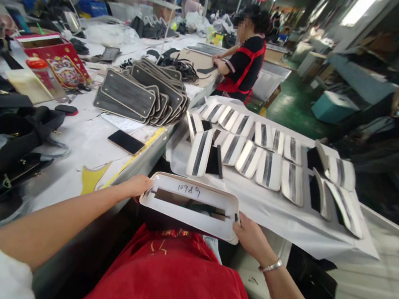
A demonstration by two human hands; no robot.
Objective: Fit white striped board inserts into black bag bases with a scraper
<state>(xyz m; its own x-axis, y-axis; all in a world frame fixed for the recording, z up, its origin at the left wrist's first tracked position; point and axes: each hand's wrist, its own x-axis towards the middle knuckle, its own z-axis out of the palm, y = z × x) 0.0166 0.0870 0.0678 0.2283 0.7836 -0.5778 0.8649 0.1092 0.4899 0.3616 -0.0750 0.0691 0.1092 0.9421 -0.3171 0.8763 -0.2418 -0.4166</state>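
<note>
"Where's the frame (190, 219)?"

"Held just in front of the red apron (177, 283), between the two hands. It's pale, with a long slot and handwritten figures above that."

"And the fingers?"

"Both sets are gripping it. The left hand (138, 188) pinches the left end near the top corner; the right hand (248, 233) has the right end, lower down. A bracelet (272, 265) circles the right wrist."

"What's to the left?"

"A desk (72, 133). A dark phone (126, 142) lies near its edge, with a yellow scrap (93, 177) closer in. Past the phone sits a pile of dark panels (144, 91), and a red box (56, 59) stands farther left."

"To the right?"

"A pale sheet (308, 229) with rows of curved pieces (270, 170) on it, mostly white with a dark stripe. Some overlap, some stand apart."

"Anyone about?"

"A co-worker (250, 61) in black and red, beyond the sheet, both arms reaching onto the desk."
</note>
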